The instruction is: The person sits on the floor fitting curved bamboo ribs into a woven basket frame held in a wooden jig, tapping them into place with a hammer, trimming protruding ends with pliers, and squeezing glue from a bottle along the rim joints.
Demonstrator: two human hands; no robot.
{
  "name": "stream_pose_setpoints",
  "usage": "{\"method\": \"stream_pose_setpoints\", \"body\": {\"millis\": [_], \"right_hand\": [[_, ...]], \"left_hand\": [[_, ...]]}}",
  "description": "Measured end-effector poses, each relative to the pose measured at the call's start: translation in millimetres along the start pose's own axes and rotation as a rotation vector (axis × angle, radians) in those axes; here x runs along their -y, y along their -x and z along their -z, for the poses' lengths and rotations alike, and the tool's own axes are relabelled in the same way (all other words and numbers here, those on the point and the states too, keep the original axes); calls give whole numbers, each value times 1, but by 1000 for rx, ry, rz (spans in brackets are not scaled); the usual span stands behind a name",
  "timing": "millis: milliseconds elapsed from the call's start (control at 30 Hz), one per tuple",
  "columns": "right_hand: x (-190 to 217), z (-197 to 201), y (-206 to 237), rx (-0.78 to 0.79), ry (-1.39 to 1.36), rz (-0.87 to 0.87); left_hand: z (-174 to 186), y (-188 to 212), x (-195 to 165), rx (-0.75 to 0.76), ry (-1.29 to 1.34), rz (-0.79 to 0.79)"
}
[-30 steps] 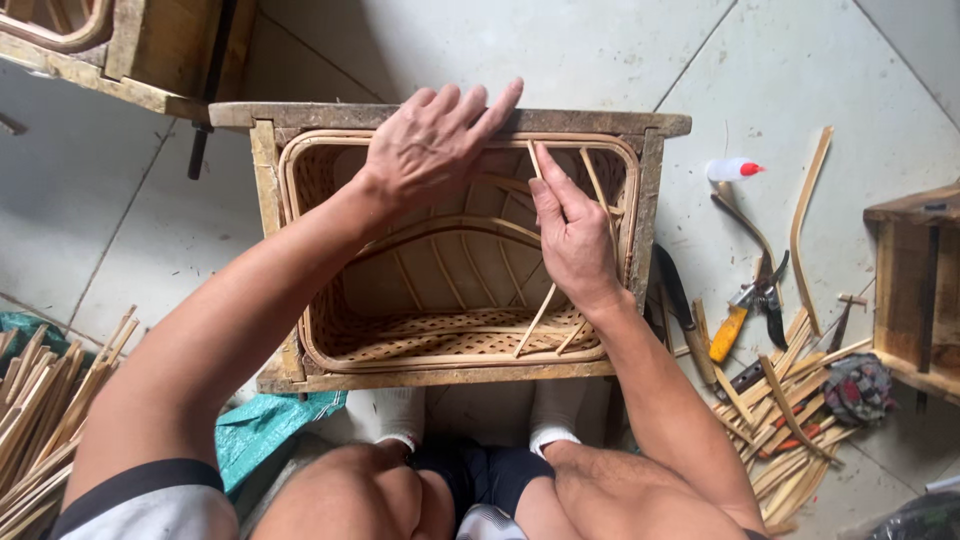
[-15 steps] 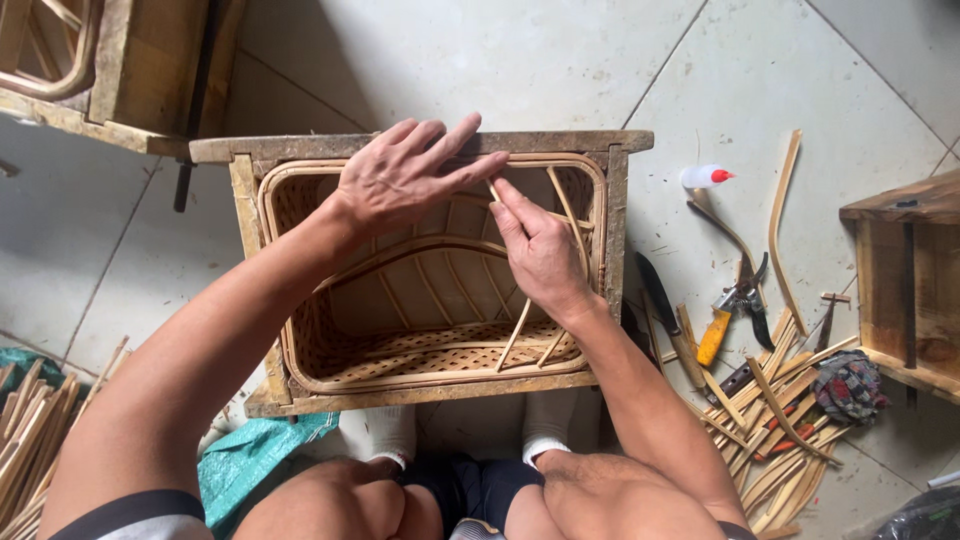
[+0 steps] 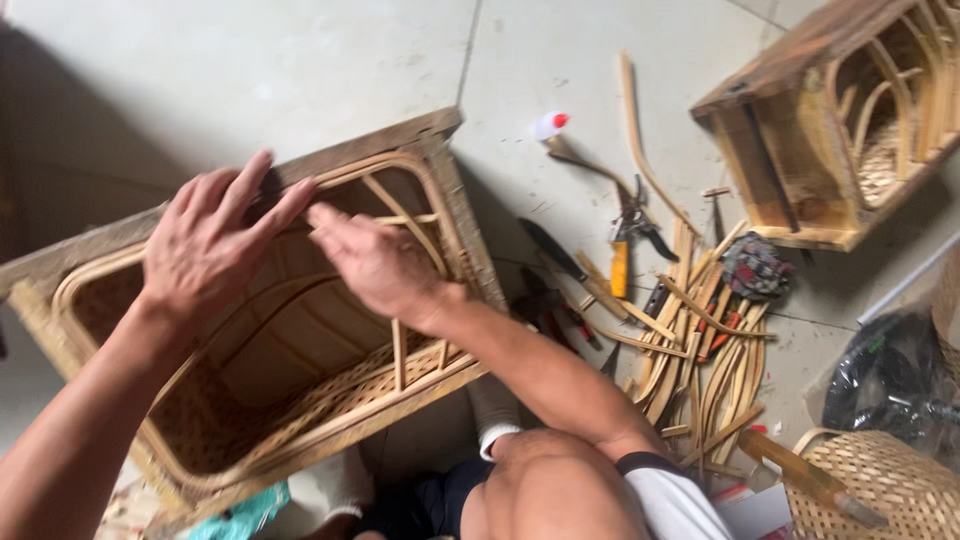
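On the tiled floor (image 3: 300, 60), right of centre: heap of loose cane strips (image 3: 705, 350) w/ cutters, orange handle (image 3: 622, 262), lying at its upper edge, plus a small white bottle w/ red cap (image 3: 551, 124) just above. Top right, a second wooden frame (image 3: 800, 130) sits tilted w/ woven cane inside. Bottom right: round woven basket (image 3: 890, 490), black plastic bag (image 3: 885, 375) just above it.

Bare-armed worker's left hand (image 3: 205, 250) and right hand (image 3: 375, 265), no gloves or rings; white short sleeve with dark trim, dark shorts, white socks.
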State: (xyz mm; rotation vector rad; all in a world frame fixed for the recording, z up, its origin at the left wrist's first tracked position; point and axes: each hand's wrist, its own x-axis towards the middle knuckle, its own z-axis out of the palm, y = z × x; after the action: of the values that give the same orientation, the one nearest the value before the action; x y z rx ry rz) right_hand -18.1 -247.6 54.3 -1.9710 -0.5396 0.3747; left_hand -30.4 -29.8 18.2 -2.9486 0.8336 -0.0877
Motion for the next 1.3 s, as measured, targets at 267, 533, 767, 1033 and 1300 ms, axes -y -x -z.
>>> {"method": "stream_pose_setpoints", "body": {"millis": [267, 533, 767, 1033, 1300], "right_hand": [[6, 13, 7, 90, 167, -58], [-77, 190, 52, -203, 625, -400], [-197, 190, 48, -111, 1052, -144], [-179, 207, 66, -220, 841, 341], [-57, 133, 72, -452, 12, 259]], "left_hand": [[8, -4, -3, -66, 94, -27], [55, 75, -68, -298, 534, 214], [49, 154, -141, 3, 639, 158], [27, 166, -137, -5, 669, 204], [22, 161, -143, -76, 712, 215]]}}
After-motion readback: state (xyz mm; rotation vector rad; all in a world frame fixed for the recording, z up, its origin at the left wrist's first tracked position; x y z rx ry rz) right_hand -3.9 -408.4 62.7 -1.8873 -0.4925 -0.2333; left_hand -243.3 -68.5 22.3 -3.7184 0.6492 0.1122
